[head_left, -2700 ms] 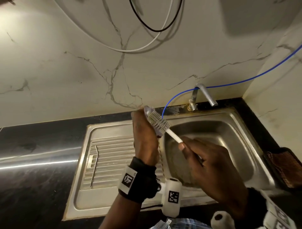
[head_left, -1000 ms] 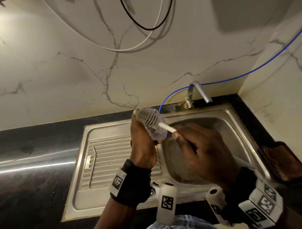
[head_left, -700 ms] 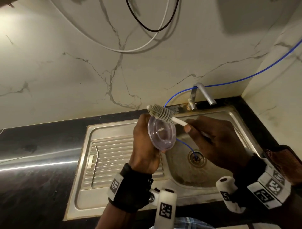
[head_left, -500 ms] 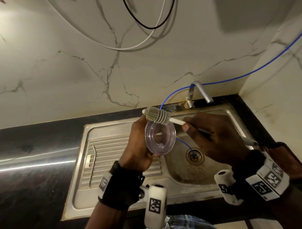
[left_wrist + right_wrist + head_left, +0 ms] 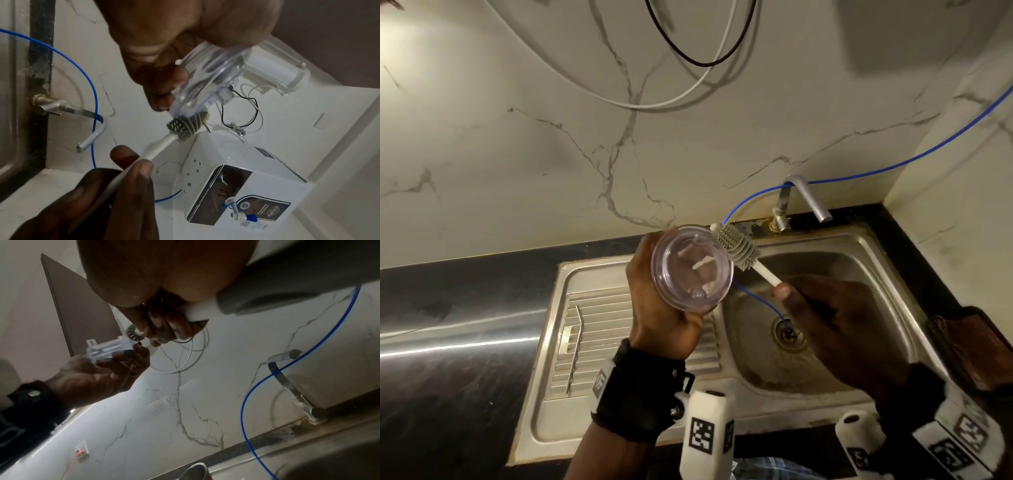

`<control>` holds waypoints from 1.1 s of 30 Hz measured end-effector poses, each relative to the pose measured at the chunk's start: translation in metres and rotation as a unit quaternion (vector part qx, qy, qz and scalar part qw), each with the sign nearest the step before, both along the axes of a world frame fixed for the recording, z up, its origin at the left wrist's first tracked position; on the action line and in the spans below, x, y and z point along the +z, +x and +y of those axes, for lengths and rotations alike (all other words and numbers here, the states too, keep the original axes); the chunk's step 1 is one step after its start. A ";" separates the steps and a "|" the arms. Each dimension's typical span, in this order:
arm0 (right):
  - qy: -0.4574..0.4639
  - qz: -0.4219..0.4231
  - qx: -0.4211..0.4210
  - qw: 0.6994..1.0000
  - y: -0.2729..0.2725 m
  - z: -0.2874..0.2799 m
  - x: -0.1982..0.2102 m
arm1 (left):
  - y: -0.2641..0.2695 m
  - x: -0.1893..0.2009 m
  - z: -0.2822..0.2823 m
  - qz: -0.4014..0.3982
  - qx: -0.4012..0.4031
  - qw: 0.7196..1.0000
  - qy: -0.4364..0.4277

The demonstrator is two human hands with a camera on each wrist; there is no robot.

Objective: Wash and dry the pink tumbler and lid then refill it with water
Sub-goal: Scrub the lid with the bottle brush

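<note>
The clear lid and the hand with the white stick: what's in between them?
The grey bristle head of the bottle brush sits between the lid and the right hand, touching the lid's rim. The head view shows it.

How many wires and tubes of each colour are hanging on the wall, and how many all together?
Blue: 1, the blue tube running down into the sink.
White: 1, the white cable looping on the wall.
Black: 1, the black cable looping beside it.
Total: 3.
</note>
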State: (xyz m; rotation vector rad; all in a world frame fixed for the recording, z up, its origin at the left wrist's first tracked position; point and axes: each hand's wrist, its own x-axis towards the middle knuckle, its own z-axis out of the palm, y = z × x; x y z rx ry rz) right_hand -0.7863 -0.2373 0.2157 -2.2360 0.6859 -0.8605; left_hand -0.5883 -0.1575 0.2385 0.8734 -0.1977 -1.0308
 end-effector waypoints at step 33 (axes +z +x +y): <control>-0.163 -0.043 0.031 0.985 -0.001 0.017 -0.002 | -0.026 -0.001 -0.007 0.130 -0.009 0.991 0.006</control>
